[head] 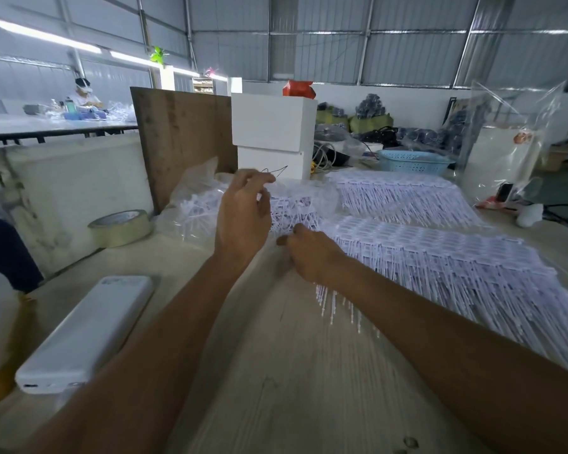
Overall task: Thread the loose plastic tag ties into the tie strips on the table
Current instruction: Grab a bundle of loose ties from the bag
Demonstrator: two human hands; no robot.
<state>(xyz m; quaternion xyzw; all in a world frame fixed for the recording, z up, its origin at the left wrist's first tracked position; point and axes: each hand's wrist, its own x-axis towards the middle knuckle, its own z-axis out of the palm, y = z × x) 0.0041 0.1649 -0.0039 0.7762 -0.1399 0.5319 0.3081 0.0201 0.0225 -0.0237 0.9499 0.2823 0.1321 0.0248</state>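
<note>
Where bag [191, 191] bulges, loose ties [194, 213]

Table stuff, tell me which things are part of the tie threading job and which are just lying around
Part of the job:
tie strips
bag of loose ties
thin wire, pinched by the left hand
right hand, on the near strip's end

Just lying about:
tape roll
white power bank
blue basket
white boxes
wooden board

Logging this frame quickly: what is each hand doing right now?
Left hand: raised, fingers curled, pinching a thin dark thread.
Right hand: down on the tie strips, fingers hidden; cannot be told.
</note>
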